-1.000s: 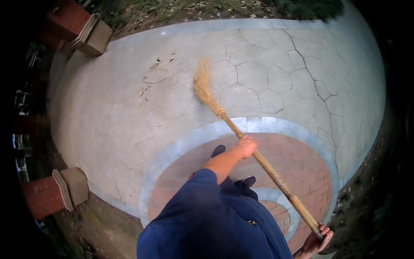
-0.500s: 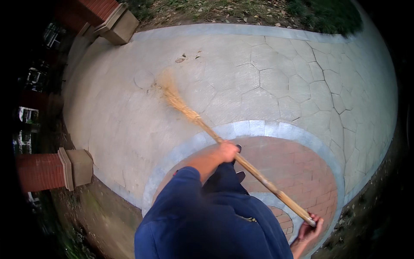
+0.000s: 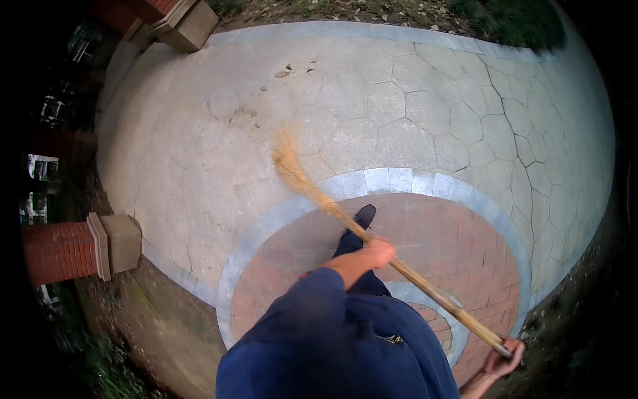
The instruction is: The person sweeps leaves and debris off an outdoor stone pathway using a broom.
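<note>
A straw broom [image 3: 320,201] with a long wooden handle slants across the view, its bristles at the upper left and its handle end at the lower right. My left hand [image 3: 379,252] is wrapped round the handle a little below the bristles. At the far end of the handle, my right hand [image 3: 505,358] grips it with the fingers curled round. The bristle tips are blurred over the stone paving. Beyond them lie scattered dry leaves [image 3: 283,74] and a patch of small debris [image 3: 246,117].
A pale stone band [image 3: 386,180] rings the red brick paving [image 3: 432,236] by my dark shoe [image 3: 364,216]. Brick pillars with stone bases [image 3: 122,243] stand at the left. A leaf-strewn soil bed [image 3: 372,13] and dark grass [image 3: 508,26] border the far side.
The broom's bristles have swung right and nearer, away from the debris. Both hands have shifted right with the handle, and my shoe has come into fuller view.
</note>
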Available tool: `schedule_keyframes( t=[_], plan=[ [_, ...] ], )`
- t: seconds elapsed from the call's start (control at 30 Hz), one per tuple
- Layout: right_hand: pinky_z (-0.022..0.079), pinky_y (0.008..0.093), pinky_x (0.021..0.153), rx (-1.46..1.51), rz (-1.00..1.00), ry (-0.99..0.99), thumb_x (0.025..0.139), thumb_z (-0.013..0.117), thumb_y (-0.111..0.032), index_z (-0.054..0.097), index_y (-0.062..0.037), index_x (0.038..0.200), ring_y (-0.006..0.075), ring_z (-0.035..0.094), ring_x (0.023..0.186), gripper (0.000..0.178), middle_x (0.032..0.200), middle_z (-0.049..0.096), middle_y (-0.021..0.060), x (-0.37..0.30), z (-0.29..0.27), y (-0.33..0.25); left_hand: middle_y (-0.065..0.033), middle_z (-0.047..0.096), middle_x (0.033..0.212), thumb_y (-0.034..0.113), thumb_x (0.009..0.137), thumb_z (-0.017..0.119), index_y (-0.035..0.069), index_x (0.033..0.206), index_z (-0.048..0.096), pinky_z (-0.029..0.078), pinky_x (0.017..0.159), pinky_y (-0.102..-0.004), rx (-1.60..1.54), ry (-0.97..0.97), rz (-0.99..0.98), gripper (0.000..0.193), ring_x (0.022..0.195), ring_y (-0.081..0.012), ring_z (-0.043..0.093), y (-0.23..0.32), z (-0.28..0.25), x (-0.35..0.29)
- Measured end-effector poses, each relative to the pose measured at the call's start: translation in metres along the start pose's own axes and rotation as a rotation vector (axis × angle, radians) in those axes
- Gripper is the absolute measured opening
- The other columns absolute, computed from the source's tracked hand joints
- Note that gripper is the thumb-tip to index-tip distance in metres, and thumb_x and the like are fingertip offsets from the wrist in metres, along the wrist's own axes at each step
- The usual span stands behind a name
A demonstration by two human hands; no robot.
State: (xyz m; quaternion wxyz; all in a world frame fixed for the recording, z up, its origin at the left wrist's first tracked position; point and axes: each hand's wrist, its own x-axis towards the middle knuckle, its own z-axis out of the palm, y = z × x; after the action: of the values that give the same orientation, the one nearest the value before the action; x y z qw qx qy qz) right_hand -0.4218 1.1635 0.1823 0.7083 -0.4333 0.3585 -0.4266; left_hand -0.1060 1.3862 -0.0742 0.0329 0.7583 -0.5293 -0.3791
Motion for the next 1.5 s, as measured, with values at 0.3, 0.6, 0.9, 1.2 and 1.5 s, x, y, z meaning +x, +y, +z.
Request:
schedule_keyframes(
  t=[0.3, 0.6, 0.9, 1.2, 1.5],
  plan=[
    [0.039, 0.0370, 0.078, 0.205, 0.054, 0.025, 0.084, 0.048, -0.019, 0.041, -0.0108, 0.074, 0.0169, 0.045, 0.069, 0.015, 0.064, 0.040, 0.0017, -0.025, -0.048, 0.033, -0.0079, 0.061, 0.081, 0.015, 0.066, 0.056, 0.011, 0.076, 0.063, 0.038, 0.076, -0.0363, 0.076, 0.054, 0.001, 0.013, 0.087, -0.0236, 0.055, -0.007, -0.026, -0.028],
    [0.036, 0.0346, 0.078, 0.224, -0.198, 0.205, 0.085, 0.046, -0.015, 0.036, -0.0089, 0.073, 0.0172, 0.040, 0.070, 0.017, 0.064, 0.034, 0.0020, -0.093, -0.063, -0.004, -0.0104, 0.063, 0.075, 0.011, 0.064, 0.055, 0.011, 0.069, 0.064, 0.039, 0.074, -0.0364, 0.115, 0.036, 0.297, 0.010, 0.081, -0.0236, 0.060, 0.042, -0.076, 0.049],
    [0.037, 0.0452, 0.089, 0.126, -0.471, 0.336, 0.081, 0.052, -0.017, 0.052, -0.0047, 0.083, 0.0278, 0.048, 0.087, 0.012, 0.082, 0.050, 0.0075, -0.104, 0.101, 0.019, -0.0027, 0.060, 0.082, 0.015, 0.069, 0.055, 0.015, 0.072, 0.064, 0.039, 0.079, -0.0358, 0.265, 0.372, 0.432, 0.010, 0.092, -0.0195, 0.053, 0.020, -0.203, 0.158],
    [0.037, 0.0435, 0.090, -0.279, -0.446, 0.066, 0.088, 0.044, -0.025, 0.039, -0.0092, 0.080, 0.0205, 0.047, 0.083, 0.018, 0.078, 0.044, 0.0048, -0.008, 0.299, 0.024, -0.0053, 0.062, 0.081, 0.012, 0.066, 0.056, 0.016, 0.077, 0.064, 0.044, 0.074, -0.0377, 0.177, 0.287, 0.402, 0.014, 0.087, -0.0239, 0.057, -0.124, -0.304, 0.166],
    [0.038, 0.0337, 0.076, -0.064, -0.500, 0.294, 0.088, 0.043, -0.022, 0.040, -0.0090, 0.074, 0.0139, 0.042, 0.069, 0.019, 0.068, 0.039, 0.0011, -0.005, 0.212, -0.063, -0.0102, 0.061, 0.079, 0.009, 0.063, 0.054, 0.010, 0.076, 0.061, 0.042, 0.074, -0.0392, -0.046, 0.089, 0.600, 0.014, 0.084, -0.0280, 0.056, -0.049, -0.308, 0.122]
  ],
)
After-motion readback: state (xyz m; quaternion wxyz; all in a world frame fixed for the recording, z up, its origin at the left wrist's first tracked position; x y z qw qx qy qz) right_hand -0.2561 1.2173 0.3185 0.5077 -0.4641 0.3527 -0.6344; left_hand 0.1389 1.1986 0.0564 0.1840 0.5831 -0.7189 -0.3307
